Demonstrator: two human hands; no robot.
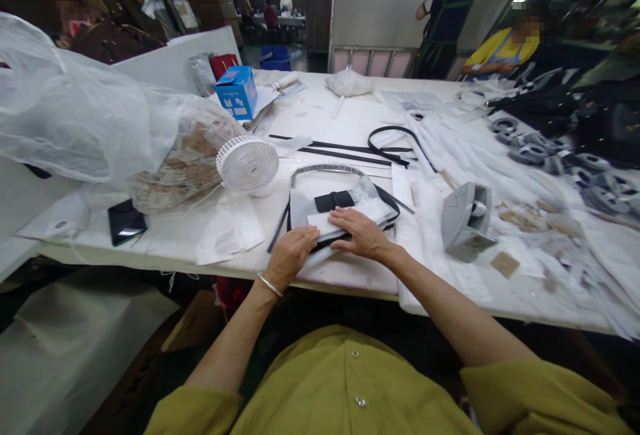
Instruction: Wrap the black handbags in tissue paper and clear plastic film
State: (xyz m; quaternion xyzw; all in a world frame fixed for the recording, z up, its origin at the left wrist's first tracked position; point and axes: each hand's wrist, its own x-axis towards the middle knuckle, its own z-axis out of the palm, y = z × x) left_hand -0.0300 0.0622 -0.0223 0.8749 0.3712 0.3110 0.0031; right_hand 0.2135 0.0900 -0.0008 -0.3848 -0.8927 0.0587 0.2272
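Table [313, 110]: right end out of frame. Bag [75, 105]: cut off at left. White packet [376, 210]: near the table's front edge, partly hidden by both hands. Right hand [363, 232]: open, flat upon it. Left hand [293, 250]: at its left end; grip cannot be determined. Black piece [334, 201]: just beyond, detail indistinct.

A workshop; cluttered worktable [360, 112]; aproned co-worker [443, 25] beyond.

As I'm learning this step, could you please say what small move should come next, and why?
Probably press the white packet flat: the right hand lies on it and the left hand is at its left end, so both seem well placed.
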